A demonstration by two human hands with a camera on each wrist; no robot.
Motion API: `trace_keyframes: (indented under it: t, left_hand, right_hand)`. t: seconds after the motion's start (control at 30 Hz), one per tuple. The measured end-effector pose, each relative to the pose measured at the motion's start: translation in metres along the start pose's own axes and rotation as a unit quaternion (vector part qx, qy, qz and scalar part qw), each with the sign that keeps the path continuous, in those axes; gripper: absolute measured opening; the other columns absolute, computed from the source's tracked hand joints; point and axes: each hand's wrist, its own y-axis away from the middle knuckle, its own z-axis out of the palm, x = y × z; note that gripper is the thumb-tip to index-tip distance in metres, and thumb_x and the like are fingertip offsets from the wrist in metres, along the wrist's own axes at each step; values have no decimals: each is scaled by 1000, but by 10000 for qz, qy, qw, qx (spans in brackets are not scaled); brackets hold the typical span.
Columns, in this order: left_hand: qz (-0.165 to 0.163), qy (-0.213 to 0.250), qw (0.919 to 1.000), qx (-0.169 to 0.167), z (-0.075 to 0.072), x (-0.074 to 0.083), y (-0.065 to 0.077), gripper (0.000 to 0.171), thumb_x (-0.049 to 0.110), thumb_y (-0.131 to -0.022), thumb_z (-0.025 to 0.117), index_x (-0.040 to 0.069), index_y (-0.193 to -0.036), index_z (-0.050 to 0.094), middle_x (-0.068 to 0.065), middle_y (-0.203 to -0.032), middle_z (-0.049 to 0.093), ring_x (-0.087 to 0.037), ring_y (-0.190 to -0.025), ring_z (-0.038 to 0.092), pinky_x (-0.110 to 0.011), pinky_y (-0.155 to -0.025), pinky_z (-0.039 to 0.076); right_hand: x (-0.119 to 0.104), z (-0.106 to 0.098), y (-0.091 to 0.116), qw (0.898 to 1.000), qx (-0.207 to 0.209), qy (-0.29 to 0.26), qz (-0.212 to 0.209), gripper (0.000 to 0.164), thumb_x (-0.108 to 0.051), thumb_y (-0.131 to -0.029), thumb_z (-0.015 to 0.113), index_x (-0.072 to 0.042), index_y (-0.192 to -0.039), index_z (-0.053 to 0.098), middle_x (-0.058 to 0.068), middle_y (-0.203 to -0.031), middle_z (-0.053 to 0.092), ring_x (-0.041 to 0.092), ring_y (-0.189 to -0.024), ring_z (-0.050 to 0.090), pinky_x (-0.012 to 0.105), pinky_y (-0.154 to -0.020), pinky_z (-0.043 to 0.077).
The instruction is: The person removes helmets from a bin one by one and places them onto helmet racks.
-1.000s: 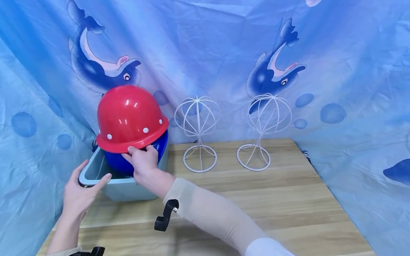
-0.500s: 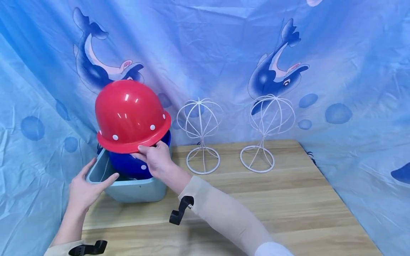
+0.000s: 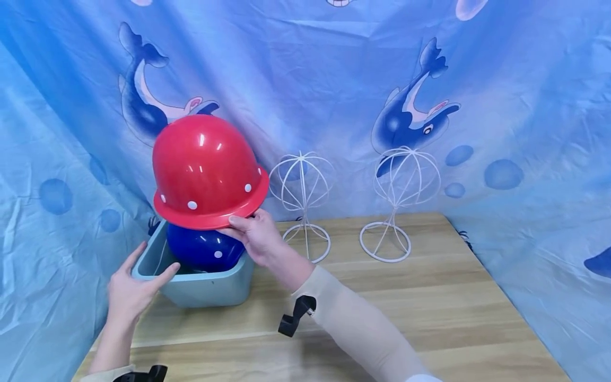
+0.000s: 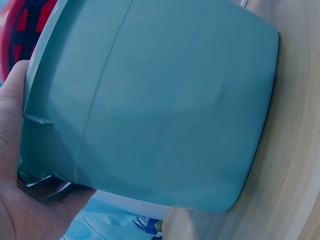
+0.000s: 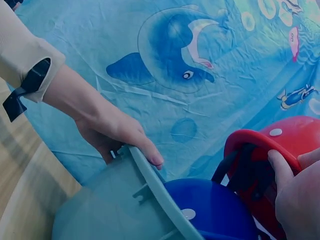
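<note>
My right hand (image 3: 258, 236) pinches the brim of a red hard hat (image 3: 205, 164) with white dots, thumb on top and fingers beneath. The helmet is tilted and hangs over a pale teal plastic bin (image 3: 210, 292). Inside the bin sits a blue hard hat (image 3: 202, 249), partly hidden by the red one. With my left hand (image 3: 131, 292) I grip the bin's near left corner; in the left wrist view its fingers curl under the rim. Dark straps (image 5: 250, 170) show within the red helmet in the right wrist view.
Two white wire stands with round cage tops, a nearer-left one (image 3: 305, 196) and a right one (image 3: 396, 196), stand right of the bin on the wood-grain table (image 3: 382, 318). A blue dolphin-print cloth (image 3: 305, 69) hangs behind and at both sides.
The red hard hat has risen and shifted right in my right hand, uncovering more of the blue one in the bin. My left hand keeps its place at the bin's corner.
</note>
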Motion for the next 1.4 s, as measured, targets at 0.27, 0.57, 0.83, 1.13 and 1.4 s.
trace_keyframes:
  t: [0.27,0.57,0.83,1.13,1.4]
  left_hand:
    - [86,152,9998,-19,5,-3,-1,104,47,-89,83,31,-171,23,-20,-176,25,-49,-158,25,-78,-112,37]
    - [165,78,9998,113,-2,-3,-1,102,49,-88,83,29,-170,26,-22,-175,26,-50,-154,29,-80,-112,34]
    - [102,131,9997,204,-3,-4,1,101,47,-87,85,31,-170,29,-18,-177,24,-49,-156,29,-79,-117,29]
    - [139,125,9995,248,-2,-4,2,103,47,-85,87,30,-169,31,-19,-176,25,-48,-157,29,-77,-119,28]
    - [33,295,9994,172,2,-5,5,102,46,-86,87,30,-170,30,-15,-178,22,-46,-159,26,-78,-120,25]
  right_hand:
    - [-14,-10,2,9985,-421,336,-135,43,8,-104,56,4,-147,55,29,-147,62,50,-134,58,46,-106,53]
    - [-46,-9,11,9925,-855,704,-509,43,3,-106,56,2,-149,53,30,-149,59,39,-124,71,45,-110,53]
    - [-73,-26,17,9879,-1259,356,-831,37,10,-105,49,9,-141,53,0,-108,80,11,-93,80,32,-97,58]
    - [-108,-42,29,9820,-1272,19,-1394,34,13,-103,42,5,-132,56,0,-106,79,12,-94,79,25,-88,63]
    - [-122,-63,39,9828,-896,73,-1615,36,14,-102,42,7,-136,53,0,-110,78,13,-97,79,25,-88,63]
